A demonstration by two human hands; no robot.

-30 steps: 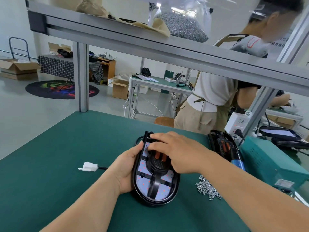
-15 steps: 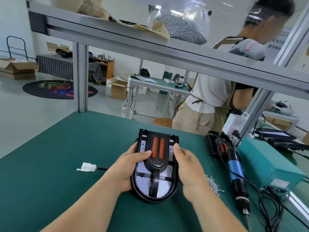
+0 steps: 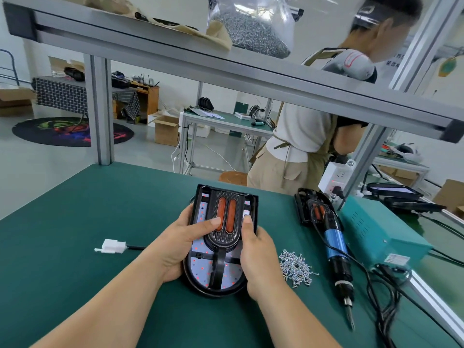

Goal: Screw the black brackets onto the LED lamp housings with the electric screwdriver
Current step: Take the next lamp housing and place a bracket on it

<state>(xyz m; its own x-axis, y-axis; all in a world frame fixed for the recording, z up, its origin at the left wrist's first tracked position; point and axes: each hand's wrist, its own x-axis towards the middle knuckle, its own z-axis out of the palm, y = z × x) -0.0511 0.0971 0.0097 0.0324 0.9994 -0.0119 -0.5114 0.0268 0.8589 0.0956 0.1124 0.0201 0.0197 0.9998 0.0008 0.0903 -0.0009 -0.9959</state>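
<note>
My left grip (image 3: 180, 244) wraps the nine-o'clock edge of the LED lamp housing (image 3: 231, 275), thumb pressed flat on the black bracket (image 3: 222, 241) lying on top. My right grip (image 3: 258, 257) clasps the three-o'clock edge, thumb up along the rim. The housing lies flat on the green table (image 3: 62, 247) in front of me, rounded end nearest.

At nine o'clock a white connector (image 3: 113, 246) lies on its black lead, with open mat around it. At three o'clock a heap of screws (image 3: 296, 267) sits just beside my right wrist. Past it lies the electric screwdriver (image 3: 336, 249), bit toward me, its far end over a second lamp housing (image 3: 300, 209).

By the table's right edge a teal power box (image 3: 376, 229) bears a label too small to read. At twelve o'clock another person (image 3: 301, 139) stands beyond the far edge. Overhead, a shelf (image 3: 175, 54) holds a clear bag of screws (image 3: 253, 28).
</note>
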